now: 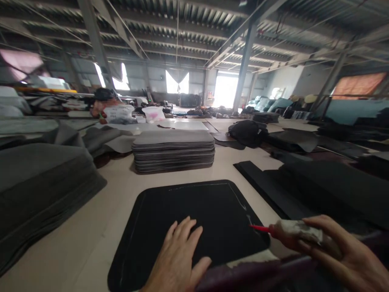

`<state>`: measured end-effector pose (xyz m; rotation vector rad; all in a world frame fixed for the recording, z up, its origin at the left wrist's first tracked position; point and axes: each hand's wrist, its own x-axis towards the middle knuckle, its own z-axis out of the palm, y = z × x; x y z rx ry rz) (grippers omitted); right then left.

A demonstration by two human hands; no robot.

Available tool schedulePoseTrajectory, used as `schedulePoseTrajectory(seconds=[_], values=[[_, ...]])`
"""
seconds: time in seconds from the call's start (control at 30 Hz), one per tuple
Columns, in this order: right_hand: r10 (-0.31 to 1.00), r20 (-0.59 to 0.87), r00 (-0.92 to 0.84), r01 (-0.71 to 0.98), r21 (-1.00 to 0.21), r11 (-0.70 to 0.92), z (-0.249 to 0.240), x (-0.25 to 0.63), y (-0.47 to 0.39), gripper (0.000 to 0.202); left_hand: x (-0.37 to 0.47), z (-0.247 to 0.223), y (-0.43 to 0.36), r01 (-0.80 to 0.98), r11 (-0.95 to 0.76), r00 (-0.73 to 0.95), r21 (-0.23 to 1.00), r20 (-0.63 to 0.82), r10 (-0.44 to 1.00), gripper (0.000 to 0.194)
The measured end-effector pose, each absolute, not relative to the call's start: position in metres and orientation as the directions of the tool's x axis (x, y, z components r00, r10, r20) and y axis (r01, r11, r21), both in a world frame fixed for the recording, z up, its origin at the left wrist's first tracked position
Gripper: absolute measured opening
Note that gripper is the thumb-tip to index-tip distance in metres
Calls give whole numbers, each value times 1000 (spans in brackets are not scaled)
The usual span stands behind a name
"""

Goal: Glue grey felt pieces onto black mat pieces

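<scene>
A black panel with rounded corners point(212, 211) lies flat on the table in front of me. My left hand point(179, 255) rests on it, palm down, with the fingers stretched out and the thumb apart. In my right hand point(343, 247) is a glue bottle point(299, 235) with a red nozzle, its body wrapped in something whitish and worn. The nozzle tip is at the panel's right edge, where a thin, shiny line of glue point(243, 205) runs along the border. A fainter pale line follows the far edge.
Behind the panel stands a neat stack of grey rounded panels point(173, 152). Dark sheets are piled at the left point(42, 190), and more black sheets point(331, 186) lie at the right. Farther back are a black bag point(247, 133) and a person point(105, 105).
</scene>
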<state>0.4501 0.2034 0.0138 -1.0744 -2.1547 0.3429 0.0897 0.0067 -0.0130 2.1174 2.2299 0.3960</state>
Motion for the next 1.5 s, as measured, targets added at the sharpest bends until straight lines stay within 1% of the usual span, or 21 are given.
schedulePoseTrajectory(seconds=[0.1, 0.17, 0.27, 0.37, 0.47, 0.57, 0.63, 0.77, 0.9, 0.97, 1.07, 1.17, 1.27, 1.33, 1.5], values=[[814, 427, -393, 533, -616, 580, 32, 446, 186, 46, 92, -8, 6, 966, 69, -98, 248, 106, 989, 57], [832, 435, -344, 509, -658, 555, 38, 440, 177, 44, 91, -8, 6, 964, 69, -95, 256, 90, 991, 57], [841, 451, -298, 493, -682, 540, 35, 438, 171, 46, 91, -9, 5, 965, 63, -89, 256, 90, 992, 56], [856, 445, -265, 514, -686, 516, 27, 445, 171, 46, 91, -11, 6, 968, 62, -90, 243, 108, 990, 57], [883, 411, -227, 549, -694, 465, 23, 455, 174, 49, 91, -13, 6, 973, 53, -85, 225, 135, 987, 56], [905, 369, -212, 555, -716, 423, 21, 459, 173, 46, 91, -16, 7, 978, 35, -69, 208, 160, 985, 55], [907, 352, -230, 545, -726, 420, 20, 457, 172, 43, 91, -18, 7, 980, 24, -60, 195, 179, 982, 55], [886, 324, -331, 506, -731, 457, 19, 442, 170, 38, 90, -21, 7, 984, 23, -61, 177, 209, 976, 55], [861, 301, -410, 479, -732, 484, 19, 429, 171, 35, 89, -21, 6, 982, 23, -66, 189, 223, 972, 54], [864, 288, -412, 490, -730, 477, 23, 430, 173, 36, 89, -21, 6, 979, 26, -73, 201, 233, 970, 54], [894, 271, -356, 535, -725, 433, 32, 441, 178, 41, 90, -19, 6, 974, 33, -87, 223, 238, 967, 54], [918, 256, -302, 568, -725, 389, 39, 452, 180, 46, 92, -16, 5, 968, 48, -105, 246, 226, 969, 53], [921, 254, -297, 562, -733, 383, 38, 452, 177, 46, 92, -12, 5, 963, 59, -116, 264, 207, 971, 53], [910, 263, -320, 548, -732, 405, 33, 446, 173, 43, 93, -8, 6, 963, 65, -117, 263, 188, 975, 53], [851, 277, -447, 481, -727, 490, 18, 415, 165, 38, 103, 6, 7, 968, 93, -125, 233, 125, 984, 51]])
